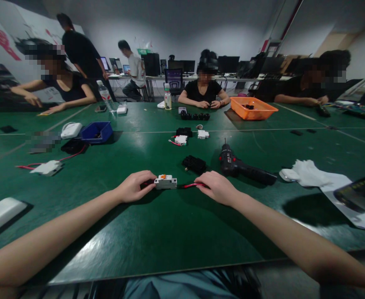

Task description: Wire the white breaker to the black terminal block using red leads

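Observation:
A small white circuit breaker with an orange switch lies in front of me on the green table. My left hand is closed at its left end, thumb and fingertips against the housing. Something dark red shows between those fingers. My right hand pinches a short red wire, whose dark end points at the breaker's right side. Whether that end touches the breaker I cannot tell. Just behind lies a black part, and a black cordless drill rests behind my right hand.
Further breakers with red wires lie at the left and at mid-table. A blue bin, an orange basket, a white glove and a white box stand around. Several people sit or stand beyond.

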Demonstrator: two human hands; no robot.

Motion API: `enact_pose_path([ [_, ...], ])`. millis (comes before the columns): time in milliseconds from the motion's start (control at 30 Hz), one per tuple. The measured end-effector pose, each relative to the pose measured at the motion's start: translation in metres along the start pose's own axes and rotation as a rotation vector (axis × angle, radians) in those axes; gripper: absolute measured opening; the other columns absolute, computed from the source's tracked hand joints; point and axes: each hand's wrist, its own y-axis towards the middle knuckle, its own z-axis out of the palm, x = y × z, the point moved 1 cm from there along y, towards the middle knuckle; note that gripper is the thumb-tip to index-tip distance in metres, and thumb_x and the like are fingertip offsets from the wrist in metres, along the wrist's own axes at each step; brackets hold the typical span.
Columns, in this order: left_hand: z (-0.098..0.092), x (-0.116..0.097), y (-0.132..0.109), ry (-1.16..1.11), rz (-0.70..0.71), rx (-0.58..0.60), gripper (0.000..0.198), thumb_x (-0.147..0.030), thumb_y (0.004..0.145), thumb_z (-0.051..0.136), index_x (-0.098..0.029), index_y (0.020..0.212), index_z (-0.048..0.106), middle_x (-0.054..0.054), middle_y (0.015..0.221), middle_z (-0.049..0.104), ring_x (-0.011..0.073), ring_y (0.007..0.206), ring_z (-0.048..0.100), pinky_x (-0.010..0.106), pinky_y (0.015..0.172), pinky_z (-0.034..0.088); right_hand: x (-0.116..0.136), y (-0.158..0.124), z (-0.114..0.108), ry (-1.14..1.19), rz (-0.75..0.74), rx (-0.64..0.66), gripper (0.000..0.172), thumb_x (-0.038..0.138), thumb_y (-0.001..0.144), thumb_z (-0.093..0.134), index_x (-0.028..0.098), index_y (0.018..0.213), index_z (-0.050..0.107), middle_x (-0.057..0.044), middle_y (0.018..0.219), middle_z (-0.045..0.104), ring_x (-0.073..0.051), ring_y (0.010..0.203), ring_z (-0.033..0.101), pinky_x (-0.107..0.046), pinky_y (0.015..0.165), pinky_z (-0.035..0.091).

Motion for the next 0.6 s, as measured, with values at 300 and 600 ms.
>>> enact_pose_path([
  [300, 0.002, -0.005, 0.0, -0.006, 0.027, 0.02, 0.022, -0.031, 0.098, 0.049, -0.018, 0.112, 0.061, 0.009, 0.1, 0.067, 0.0176, 0.089, 0.064, 0.029, 0.079, 0.051, 0.005, 0.0, 0.007, 0.09, -0.01, -0.12, 0.012, 0.021, 0.097, 0.057, 0.017, 0.102, 0.067, -0.007, 0.094, 0.07, -0.02, 0.085, 0.064, -0.036, 0.076, 0.049],
  [600, 0.002, -0.006, 0.0, -0.025, 0.042, 0.017, 0.02, -0.028, 0.097, 0.05, -0.018, 0.112, 0.06, 0.008, 0.101, 0.066, 0.0171, 0.091, 0.063, 0.029, 0.08, 0.05, 0.012, 0.003, 0.012, 0.132, -0.022, -0.172, 0.009, 0.02, 0.095, 0.059, 0.017, 0.094, 0.067, -0.006, 0.087, 0.069, -0.019, 0.08, 0.062, -0.034, 0.074, 0.048],
])
